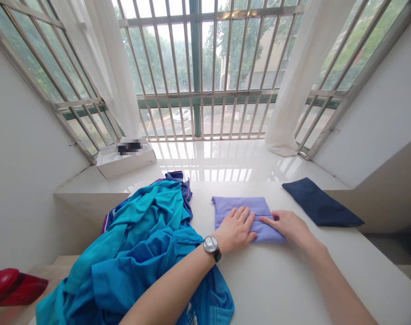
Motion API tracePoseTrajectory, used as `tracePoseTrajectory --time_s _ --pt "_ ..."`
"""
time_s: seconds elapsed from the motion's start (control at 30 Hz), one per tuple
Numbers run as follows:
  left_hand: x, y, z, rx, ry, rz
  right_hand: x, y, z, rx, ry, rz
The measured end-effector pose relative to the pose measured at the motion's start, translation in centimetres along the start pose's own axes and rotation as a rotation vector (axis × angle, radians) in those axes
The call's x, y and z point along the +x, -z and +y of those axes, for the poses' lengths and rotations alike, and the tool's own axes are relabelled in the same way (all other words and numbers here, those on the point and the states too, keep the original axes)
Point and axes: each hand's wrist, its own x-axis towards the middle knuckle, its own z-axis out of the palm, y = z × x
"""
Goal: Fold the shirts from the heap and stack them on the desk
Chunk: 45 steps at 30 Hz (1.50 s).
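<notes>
Lilac folded cloth (241, 206) partly hidden under flat, open left hand (235, 230) and right hand (288, 225).

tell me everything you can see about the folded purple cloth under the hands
The folded purple cloth is a lilac, soft-looking knit fabric, folded into a compact, roughly rectangular bundle with a few creases and a layered edge along its near side. It lies flat on the white table, between the heap of teal and blue clothes and the folded navy cloth. The left hand presses flat on its near left part; the right hand rests on its near right edge, fingers pointing inward.
</notes>
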Motion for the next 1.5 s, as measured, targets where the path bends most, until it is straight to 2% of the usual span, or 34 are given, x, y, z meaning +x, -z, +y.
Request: tracePoseTrajectory --time_s 0.07,0.13,0.2,0.27,0.37,0.5,0.7,0.83,0.93,1.0,1.07,1.13,1.2,1.3,1.37,1.5 --pt "0.1 -0.3 -0.3 0.002 -0.003 0.002 -0.4 0.4 -0.5 -0.049 -0.027 0.054" --pt "0.1 -0.4 -0.4 0.014 -0.004 0.009 -0.6 0.3 -1.1 -0.071 0.016 0.208" --pt "0.2 -0.3 -0.3 0.018 -0.003 0.017 -0.6 -0.4 -1.9 -0.071 0.137 0.377" --pt "0.3 -0.4 -0.2 0.014 -0.004 0.027 -0.3 -1.9 -2.5 -0.077 0.299 0.432" --pt "0.3 -0.5 -0.2 0.006 -0.002 0.039 0.4 -4.5 -2.6 -0.116 0.445 0.315" --pt "-0.1 -0.7 -0.9 -0.003 0.029 0.041 1.3 -6.4 -1.4 -0.163 0.406 0.209" --pt "-1.1 -0.1 -3.3 -0.014 0.08 -0.068 1.6 -6.5 -0.7 -0.143 0.375 0.189" --pt "-1.8 3.1 -5.5 -0.019 0.07 -0.225 1.5 -6.2 -1.1 -0.116 0.373 0.175" --pt "-2.4 6.5 -7.1 -0.02 0.137 -0.337 1.3 -5.8 -1.3 -0.122 0.362 0.144" --pt "-2.6 8.3 -7.7 0.035 0.225 -0.295 1.3 -5.6 -1.4 -0.121 0.352 0.121" --pt "-2.3 9.1 -7.2 0.109 0.28 -0.162 1.2 -5.6 -1.4 -0.11 0.343 0.113" --pt "-1.5 8.3 -5.9 0.138 0.259 0.006 1.2 -5.6 -1.4 -0.098 0.34 0.124" --pt "-0.6 6.2 -4.1 0.089 0.184 0.123 1.2 -5.8 -1.4 -0.092 0.346 0.142" --pt "-0.1 2.1 -2.0 -0.009 0.105 0.078 1.2 -6.0 -1.1 -0.1 0.364 0.157" --pt "-0.3 0.0 -1.5 -0.051 0.112 0.045 1.2 -6.1 -1.0 -0.118 0.369 0.158" --pt "-1.0 -1.2 -1.6 -0.084 0.135 0.046 1.1 -5.6 -1.2 -0.145 0.389 0.213"
